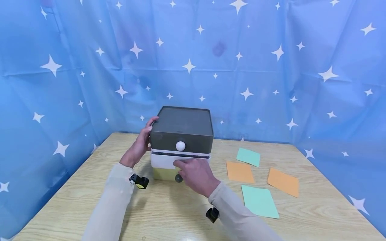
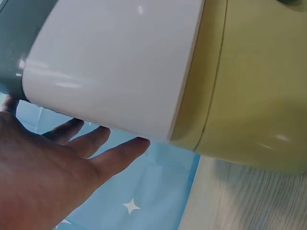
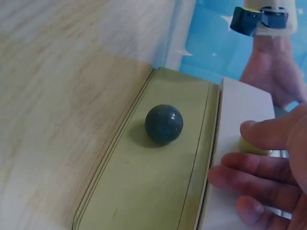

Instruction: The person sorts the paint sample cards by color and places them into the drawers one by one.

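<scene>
A three-tier drawer box stands on the table, with a dark grey top drawer point(image 1: 196, 143), a white middle drawer point(image 1: 163, 161) and a yellow-green bottom drawer point(image 1: 164, 173). My left hand point(image 1: 139, 144) rests against the box's left side, its fingers point(image 2: 122, 154) extended along the white tier in the left wrist view. At the white drawer's front, my right hand point(image 1: 197, 174) pinches a yellowish knob point(image 3: 254, 147) between thumb and fingers. A dark slit shows above the white front. The grey drawer has a white knob point(image 1: 180, 146); the bottom one carries a dark round knob point(image 3: 164, 124).
To the right of the box lie two orange paper squares point(image 1: 240, 172) and two mint-green ones point(image 1: 260, 201). A blue curtain point(image 1: 259, 70) with white stars hangs behind and beside the wooden table point(image 1: 319, 214).
</scene>
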Motion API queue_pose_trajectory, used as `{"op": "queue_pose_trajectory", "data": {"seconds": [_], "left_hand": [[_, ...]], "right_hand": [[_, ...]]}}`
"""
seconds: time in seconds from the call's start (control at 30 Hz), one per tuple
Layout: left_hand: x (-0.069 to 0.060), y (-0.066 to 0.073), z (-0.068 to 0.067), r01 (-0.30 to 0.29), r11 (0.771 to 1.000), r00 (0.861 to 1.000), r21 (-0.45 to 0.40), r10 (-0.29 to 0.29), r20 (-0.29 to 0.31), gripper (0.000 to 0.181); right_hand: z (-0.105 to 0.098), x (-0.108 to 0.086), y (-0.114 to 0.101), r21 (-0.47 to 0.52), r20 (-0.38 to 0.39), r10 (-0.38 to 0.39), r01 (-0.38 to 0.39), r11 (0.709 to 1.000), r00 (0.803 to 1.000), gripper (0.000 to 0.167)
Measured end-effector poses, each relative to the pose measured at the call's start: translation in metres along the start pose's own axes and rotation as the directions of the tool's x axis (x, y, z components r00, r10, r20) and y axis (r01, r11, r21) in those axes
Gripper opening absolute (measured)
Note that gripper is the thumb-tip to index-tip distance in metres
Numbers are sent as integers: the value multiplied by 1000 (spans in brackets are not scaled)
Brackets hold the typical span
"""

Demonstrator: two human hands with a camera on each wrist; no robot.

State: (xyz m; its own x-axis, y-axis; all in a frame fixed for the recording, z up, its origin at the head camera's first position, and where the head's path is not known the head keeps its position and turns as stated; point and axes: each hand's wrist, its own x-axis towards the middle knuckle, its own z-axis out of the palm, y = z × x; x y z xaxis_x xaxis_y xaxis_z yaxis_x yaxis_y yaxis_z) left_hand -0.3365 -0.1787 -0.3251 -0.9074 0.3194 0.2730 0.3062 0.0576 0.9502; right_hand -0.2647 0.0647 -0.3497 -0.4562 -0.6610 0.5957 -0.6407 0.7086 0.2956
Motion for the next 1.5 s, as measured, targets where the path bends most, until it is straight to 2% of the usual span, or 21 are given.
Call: {"op": "queue_pose_trajectory", "data": {"seconds": [0.23,0.63,0.8,0.93,1.03,1.27,1.5], "left_hand": [[-1,1,-2,6,1000,1000,-15,-5,21,56],[-1,4,-3,39,999,996,-28,-36,84,55],[-3,4,-4,48,999,993,-25,-45,105,56],[-2,4,-6,46,998,993,-33,-42,114,56],[-1,4,-6,36,999,991,-35,-32,129,56],[-1,3,-6,24,999,992,-23,-21,126,56],[-1,3,-6,21,1000,992,-12,-20,126,57]], "right_hand": [[-8,-6,-8,8,-5,-5,5,1000,1000,25],[-21,-17,-20,13,-75,-56,57,998,996,24],[-27,-21,-25,-5,-65,-97,97,995,993,25],[-31,-23,-28,-28,-37,-107,106,994,994,28],[-35,-26,-31,-31,-48,-104,103,994,993,29],[-37,-33,-38,-33,-121,-109,106,994,987,31],[-40,-35,-45,-52,-137,-122,116,992,983,20]]}}
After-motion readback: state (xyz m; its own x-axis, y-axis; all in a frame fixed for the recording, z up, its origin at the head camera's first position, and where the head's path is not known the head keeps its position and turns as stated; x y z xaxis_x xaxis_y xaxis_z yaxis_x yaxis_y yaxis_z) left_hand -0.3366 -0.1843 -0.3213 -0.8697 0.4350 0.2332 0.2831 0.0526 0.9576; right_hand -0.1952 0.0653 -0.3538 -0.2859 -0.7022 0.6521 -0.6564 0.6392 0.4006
